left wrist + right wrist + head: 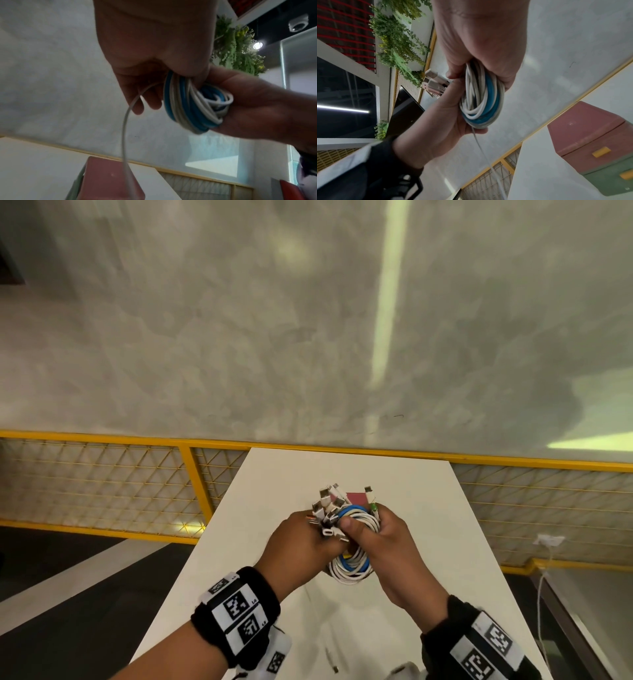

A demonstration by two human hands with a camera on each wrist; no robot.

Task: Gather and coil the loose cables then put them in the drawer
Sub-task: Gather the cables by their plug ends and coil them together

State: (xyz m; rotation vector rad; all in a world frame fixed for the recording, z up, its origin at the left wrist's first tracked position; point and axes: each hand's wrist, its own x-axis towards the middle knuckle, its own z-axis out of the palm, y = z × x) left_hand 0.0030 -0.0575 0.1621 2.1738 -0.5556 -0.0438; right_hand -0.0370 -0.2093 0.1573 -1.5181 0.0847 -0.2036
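Both hands hold one coiled bundle of white and blue cables (352, 568) above the white table (428, 542). My left hand (305, 546) grips the bundle's left side, where several USB plug ends (329, 505) fan upward. My right hand (383, 537) curls round the right side, thumb across the coil. In the left wrist view the coil (193, 106) is pressed between both hands and one loose white strand (124, 135) hangs down. The right wrist view shows the coil (482, 100) and the plugs (435, 83). The small pink-and-green drawer unit (597, 146) stands on the table behind the hands, drawers closed.
A yellow-framed mesh railing (191, 474) runs behind the table, backed by a grey wall. A thin loose cable (330, 659) lies on the table near me. A white cable and plug (548, 546) hang at the right by the railing.
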